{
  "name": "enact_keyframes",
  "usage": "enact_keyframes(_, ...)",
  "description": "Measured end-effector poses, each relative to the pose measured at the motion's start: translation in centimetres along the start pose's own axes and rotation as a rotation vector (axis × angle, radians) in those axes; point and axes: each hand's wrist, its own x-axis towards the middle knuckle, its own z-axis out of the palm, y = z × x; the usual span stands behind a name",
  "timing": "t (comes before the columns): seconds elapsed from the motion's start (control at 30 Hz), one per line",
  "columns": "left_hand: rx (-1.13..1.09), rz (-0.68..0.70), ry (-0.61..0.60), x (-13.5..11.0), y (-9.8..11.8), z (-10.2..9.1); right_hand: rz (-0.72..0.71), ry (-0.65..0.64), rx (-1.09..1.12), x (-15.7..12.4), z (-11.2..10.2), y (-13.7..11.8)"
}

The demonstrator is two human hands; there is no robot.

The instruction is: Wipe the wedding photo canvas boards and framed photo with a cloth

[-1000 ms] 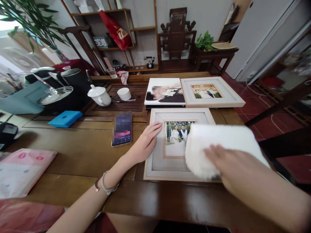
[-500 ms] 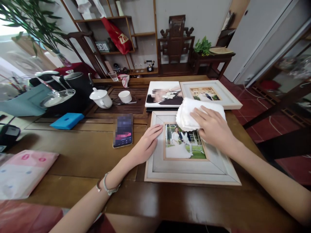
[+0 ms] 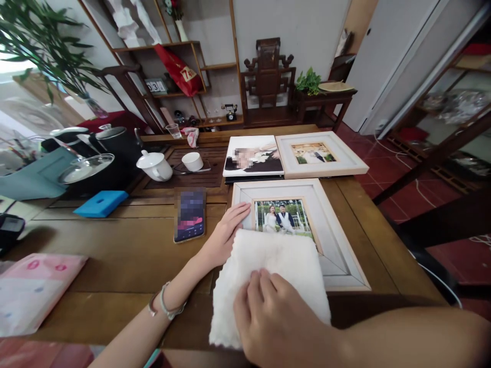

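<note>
A light wooden picture frame (image 3: 341, 255) with a wedding photo (image 3: 297, 220) lies flat on the table. My left hand (image 3: 229, 228) rests on the frame's left border, fingers stretched out flat. With bent fingers, my right hand (image 3: 274, 317) grips a white cloth (image 3: 286, 253) near the table's front edge. The cloth is spread over the lower part of the frame and hides the bottom of the photo. To the left of my left hand lies a smartphone (image 3: 190, 214), screen up.
Behind the frame lie a photo panel (image 3: 249, 158) and another framed photo (image 3: 356, 158). A white teapot (image 3: 154, 166), a small white cup (image 3: 192, 161) and a blue block (image 3: 100, 203) are on the left. A pink and white packet (image 3: 38, 291) lies front left.
My right hand has drawn the cloth from the photo's upper right down towards me, and the cloth has opened out wider. My left hand stays on the frame. The view has shifted slightly.
</note>
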Motion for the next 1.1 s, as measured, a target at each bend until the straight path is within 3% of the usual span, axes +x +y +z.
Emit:
enact_keyframes(0.17, 0.01, 0.02, 0.014, 0.0, -0.3, 0.1, 0.175, -0.252, 0.063, 1.7, 0.8, 2.3)
enact_keyframes(0.33, 0.034, 0.013, 0.04, 0.0, -0.3, 0.3, 0.321, -0.414, -0.004, 2.3, 1.8, 7.8)
enact_keyframes(0.43, 0.051, 0.014, 0.034, -0.1, -0.4, 0.3, 0.381, -0.386, -0.022, 3.0, 2.2, 11.6)
enact_keyframes(0.57, 0.062, 0.006, 0.036, -0.4, -0.5, 0.3, 0.398, -0.169, 0.049, 5.5, 2.9, 15.0)
enact_keyframes(0.63, 0.062, -0.003, 0.027, -0.4, -0.5, 0.3, 0.327, -0.106, 0.145, 7.1, 3.7, 15.4)
enact_keyframes(0.8, 0.078, -0.073, 0.042, -0.1, 0.0, 0.0, 0.236, -0.2, 0.29, 8.6, 5.7, 15.4)
enact_keyframes(0.93, 0.016, -0.104, 0.087, 0.2, 1.0, -0.1, 0.285, -0.224, 0.275, 5.8, 5.4, 16.3)
enact_keyframes(1.1, -0.209, -0.324, 0.361, 0.0, 1.0, 0.6, 0.393, -0.221, 0.246, 2.5, 5.3, 15.5)
